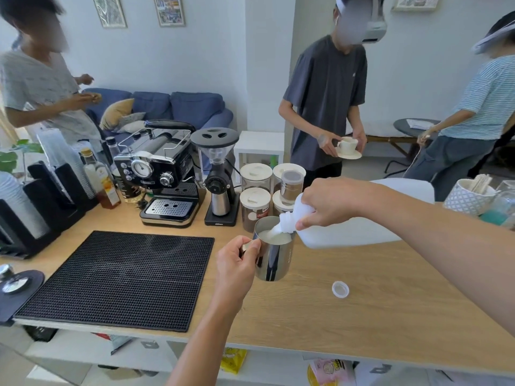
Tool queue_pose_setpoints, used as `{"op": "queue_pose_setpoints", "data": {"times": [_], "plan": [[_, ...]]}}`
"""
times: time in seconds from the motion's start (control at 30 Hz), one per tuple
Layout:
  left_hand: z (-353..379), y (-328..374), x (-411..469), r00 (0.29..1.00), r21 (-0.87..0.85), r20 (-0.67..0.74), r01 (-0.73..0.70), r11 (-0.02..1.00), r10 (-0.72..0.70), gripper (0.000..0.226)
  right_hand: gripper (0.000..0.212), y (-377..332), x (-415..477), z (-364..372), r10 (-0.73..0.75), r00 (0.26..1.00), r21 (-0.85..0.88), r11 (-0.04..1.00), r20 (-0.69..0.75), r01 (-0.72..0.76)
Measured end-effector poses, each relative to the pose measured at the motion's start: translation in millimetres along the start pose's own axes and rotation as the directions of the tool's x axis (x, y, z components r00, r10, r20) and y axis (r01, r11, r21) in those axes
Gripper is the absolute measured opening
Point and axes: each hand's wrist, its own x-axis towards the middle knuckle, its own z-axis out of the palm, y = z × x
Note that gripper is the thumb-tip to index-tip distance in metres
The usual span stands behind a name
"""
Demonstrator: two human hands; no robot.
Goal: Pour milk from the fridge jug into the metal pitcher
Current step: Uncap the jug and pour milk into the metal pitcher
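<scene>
Far to the left of the left hand, the black cup holders (41,196) are cut off by the frame edge, and what they hold is too blurred to make out. The black rubber mat (117,277) lies just left of that hand. The left hand (237,266) is curled around the handle of the metal pitcher (274,252), hiding the handle almost entirely; whether the pitcher's base touches the wooden counter (362,307) is unclear. Milk (274,237) shows inside. The right hand (331,203) clasps the neck of the tilted white jug (348,232), spout over the pitcher's rim; the forearm covers the jug's rear. A small white cap (340,289) lies below that hand on the counter.
</scene>
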Motion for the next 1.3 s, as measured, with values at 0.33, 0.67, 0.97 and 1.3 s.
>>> {"op": "queue_pose_setpoints", "data": {"times": [0.33,0.67,0.97,1.3], "plan": [[3.1,1.4,3.0,1.000,0.006,0.019,-0.014,1.000,0.014,0.025,0.051,1.5,-4.8,0.0,0.035,0.999,0.014,0.999,0.016,-0.035],[6.2,1.3,6.0,0.999,-0.032,0.047,0.002,0.999,0.000,0.026,0.050,2.5,-8.2,-4.5,0.047,0.999,0.000,0.999,0.023,-0.047],[8.3,0.3,7.5,0.999,-0.044,0.049,0.001,0.999,0.001,0.029,0.054,7.2,-2.6,1.0,0.045,0.999,-0.004,0.999,0.029,-0.045],[8.6,-1.8,8.8,0.999,-0.031,0.045,-0.005,1.000,0.007,0.028,0.059,7.2,0.5,3.3,0.061,0.997,0.007,0.998,0.046,-0.062]]}}
